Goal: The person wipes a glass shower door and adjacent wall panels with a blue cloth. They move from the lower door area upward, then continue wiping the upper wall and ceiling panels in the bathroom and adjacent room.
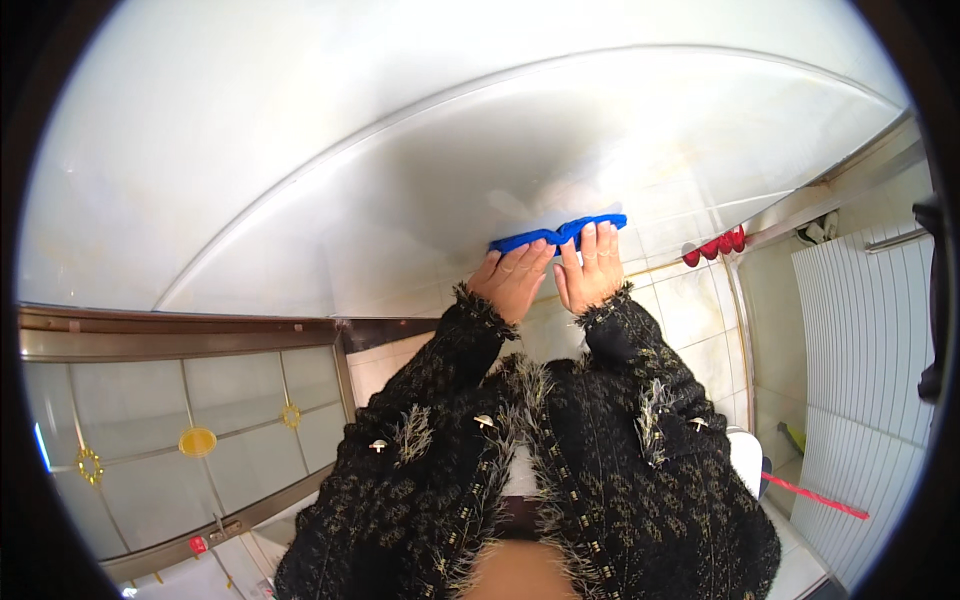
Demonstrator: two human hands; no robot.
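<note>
A folded blue cloth (559, 232) lies against the glossy light wall panel (450, 180) in front of me. My left hand (510, 277) presses on the cloth's left part with its fingers stretched out. Beside it, my right hand (592, 262) rests on the cloth's right part, its fingers pointing up the panel. The two hands are close together but apart. Neither palm is visible. Both forearms are in black fringed sleeves, and the panel faintly reflects the hands and cloth.
A metal-framed glass door (247, 420) with gold ornaments stands at the left. Red objects (714, 246) hang by the panel's right edge. Farther right are a ribbed white panel (862, 375), a metal bar, and a red twisted rod (816, 496). Pale floor tiles (697, 307) show below.
</note>
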